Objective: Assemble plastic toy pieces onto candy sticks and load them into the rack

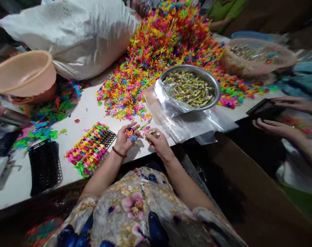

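My left hand [125, 138], with a red bead bracelet [119, 153] at the wrist, cups a few small orange and blue plastic pieces [131, 134] in its curled fingers. Close beside it, my right hand [156, 141] pinches a small pale-and-yellow piece [154, 132], blurred, at its fingertips. Pink bits show between the two hands. Left of my left hand lies a black grid rack [108, 138], mostly covered by rows of colourful plastic pieces [90, 147]. Beyond my right hand, a metal bowl [217, 90] holds many small yellowish pieces [189, 87].
A large heap of coloured plastic pieces [171, 41] fills the table's back, beside a white sack [76, 34]. Stacked black racks [44, 168] and a peach basin [22, 73] stand left. Plastic bags [186, 125] lie under the bowl. At right, another person's hands [279, 128] hold a black rack.
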A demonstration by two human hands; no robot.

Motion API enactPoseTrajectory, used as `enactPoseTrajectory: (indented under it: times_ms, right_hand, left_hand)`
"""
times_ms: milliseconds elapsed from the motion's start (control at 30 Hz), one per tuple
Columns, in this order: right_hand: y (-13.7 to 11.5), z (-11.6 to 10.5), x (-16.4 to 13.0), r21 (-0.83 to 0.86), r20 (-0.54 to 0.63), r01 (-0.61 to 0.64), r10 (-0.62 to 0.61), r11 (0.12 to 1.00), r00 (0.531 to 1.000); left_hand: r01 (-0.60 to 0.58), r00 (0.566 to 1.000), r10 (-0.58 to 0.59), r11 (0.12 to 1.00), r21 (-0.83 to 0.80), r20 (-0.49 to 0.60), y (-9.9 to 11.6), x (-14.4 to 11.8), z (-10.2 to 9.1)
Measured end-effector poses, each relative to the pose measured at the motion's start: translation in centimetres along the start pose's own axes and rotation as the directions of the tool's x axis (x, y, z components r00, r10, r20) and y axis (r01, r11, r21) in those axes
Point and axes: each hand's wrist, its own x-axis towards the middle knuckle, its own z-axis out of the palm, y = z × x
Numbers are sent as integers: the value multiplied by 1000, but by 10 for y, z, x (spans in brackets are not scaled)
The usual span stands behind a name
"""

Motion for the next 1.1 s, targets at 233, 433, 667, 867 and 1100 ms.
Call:
enactPoseTrajectory:
  times_ms: [233,433,667,867,1100]
  right_hand:
    - [18,8,-20,27,86,-106,103,994,991]
    - [24,20,-31,12,166,-147,143,989,976]
    - [29,18,-34,-79,163,8,5,997,987]
    - [33,0,-22,-473,200,518,-486,713,851]
    - [45,-6,-20,-676,405,621,-503,397,763]
  left_hand:
    - [-237,971,229,962,134,68,-15,-27,-13]
    - [-444,896,422,863,240,142,-23,-34,-18]
    - [-572,819,485,663,482,306,-27,-39,-19]
    - [-134,958,271,719,682,-97,-24,-43,-29]
    - [-40,992,91,885,464,-87,-24,-46,-32]
